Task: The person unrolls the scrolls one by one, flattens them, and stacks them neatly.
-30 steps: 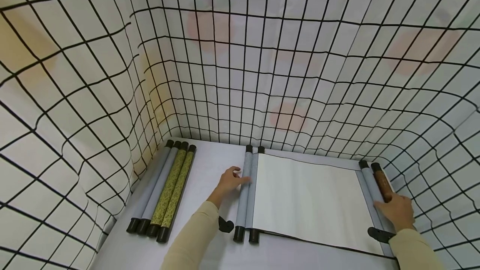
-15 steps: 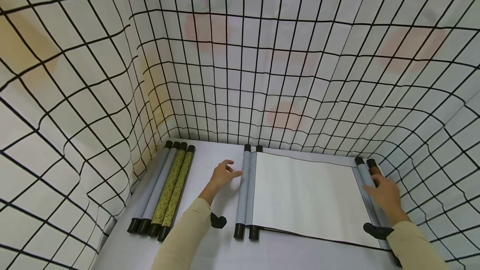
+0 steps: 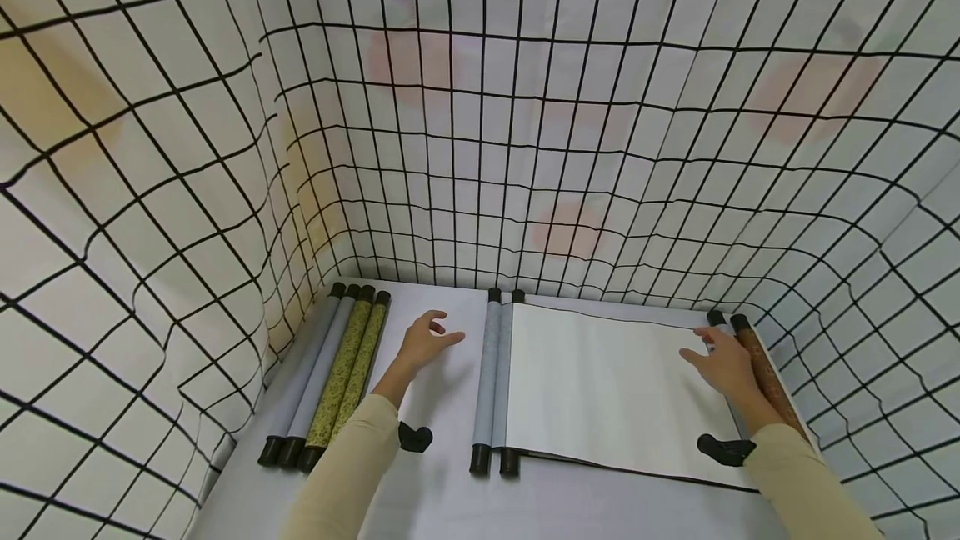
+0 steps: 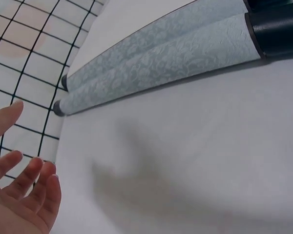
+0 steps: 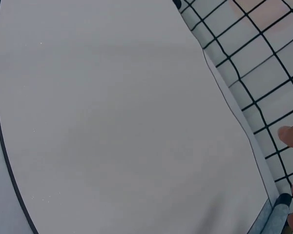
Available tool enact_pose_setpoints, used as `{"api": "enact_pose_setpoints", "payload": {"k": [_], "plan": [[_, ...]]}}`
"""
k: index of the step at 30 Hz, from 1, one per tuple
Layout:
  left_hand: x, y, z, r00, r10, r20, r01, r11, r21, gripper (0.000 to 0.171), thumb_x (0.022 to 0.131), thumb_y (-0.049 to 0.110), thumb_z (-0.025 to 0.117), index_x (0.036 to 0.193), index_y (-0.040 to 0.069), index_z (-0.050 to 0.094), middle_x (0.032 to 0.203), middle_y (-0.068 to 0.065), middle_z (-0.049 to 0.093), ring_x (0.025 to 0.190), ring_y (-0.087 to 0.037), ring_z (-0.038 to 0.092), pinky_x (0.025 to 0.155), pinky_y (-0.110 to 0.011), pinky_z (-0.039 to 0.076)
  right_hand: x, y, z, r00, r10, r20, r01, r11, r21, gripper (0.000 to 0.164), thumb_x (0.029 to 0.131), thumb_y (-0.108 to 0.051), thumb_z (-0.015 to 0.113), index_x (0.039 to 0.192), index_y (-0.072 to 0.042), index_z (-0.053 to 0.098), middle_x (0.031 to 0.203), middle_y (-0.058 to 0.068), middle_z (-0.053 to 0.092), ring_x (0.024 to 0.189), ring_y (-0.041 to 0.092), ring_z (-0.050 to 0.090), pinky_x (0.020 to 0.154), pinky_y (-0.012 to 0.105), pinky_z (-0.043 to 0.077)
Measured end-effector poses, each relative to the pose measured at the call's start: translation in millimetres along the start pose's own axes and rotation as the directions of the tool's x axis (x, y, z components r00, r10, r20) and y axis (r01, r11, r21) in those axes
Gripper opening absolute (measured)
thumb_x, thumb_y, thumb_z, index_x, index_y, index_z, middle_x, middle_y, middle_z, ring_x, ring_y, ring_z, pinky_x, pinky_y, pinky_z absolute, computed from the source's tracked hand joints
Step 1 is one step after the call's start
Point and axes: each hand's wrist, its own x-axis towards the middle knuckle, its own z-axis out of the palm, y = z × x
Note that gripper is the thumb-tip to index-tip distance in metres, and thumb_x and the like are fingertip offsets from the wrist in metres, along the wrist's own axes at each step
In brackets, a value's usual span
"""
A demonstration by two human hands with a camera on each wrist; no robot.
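Observation:
A blank white scroll (image 3: pixel 600 390) lies unrolled, with pale blue patterned ends and black knobs. Its left end (image 3: pixel 495 373) shows two rollers side by side, and a flower-like pattern stands out on them in the left wrist view. My left hand (image 3: pixel 420 346) hovers to the left of that end, fingers loosely bent and holding nothing. Over the scroll's right part hangs my right hand (image 3: pixel 723 363), thumb and fingers apart around nothing; it hides much of the right roller. Just beyond this hand lies a brown rolled scroll (image 3: pixel 767 369).
On the left side of the white table (image 3: pixel 442 498) lie several rolled scrolls: grey-blue ones (image 3: pixel 318 373) and yellow-green patterned ones (image 3: pixel 345 365). Black wire-grid pattern (image 3: pixel 480 148) covers the pale walls at the back and both sides.
My right hand has let go of the right-hand rollers and moved left over the white sheet. My left hand has drawn back leftward from the left roller. The scroll stays spread out.

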Motion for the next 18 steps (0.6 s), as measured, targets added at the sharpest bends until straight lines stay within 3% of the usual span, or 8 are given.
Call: {"api": "enact_pose_setpoints", "payload": {"k": [5, 18], "plan": [[-5.2, -5.1, -17.6, 1.000, -0.011, -0.019, 0.010, 1.000, -0.009, 0.066, 0.093, 0.034, 0.079, 0.147, 0.005, 0.054, 0.123, -0.021, 0.062, 0.107, -0.035, 0.059, 0.084, -0.049, 0.051, 6, -19, 12, 0.999, -0.052, -0.015, 0.054, 0.994, 0.099, 0.054, 0.099, -0.020, 0.071, 0.141, 0.007, 0.050, 0.132, 0.033, 0.054, 0.118, 0.051, 0.052, 0.090, 0.061, 0.048], [-16.0, -16.0, -51.1, 0.998, 0.000, -0.058, -0.003, 0.999, -0.052, 0.064, 0.093, 0.026, 0.080, 0.146, 0.001, 0.053, 0.123, -0.025, 0.060, 0.102, -0.035, 0.059, 0.081, -0.047, 0.051, 14, -79, 27, 0.998, -0.060, 0.009, 0.056, 0.960, 0.274, 0.060, 0.102, -0.029, 0.069, 0.150, -0.002, 0.047, 0.133, 0.025, 0.060, 0.123, 0.044, 0.055, 0.091, 0.057, 0.050]]}}
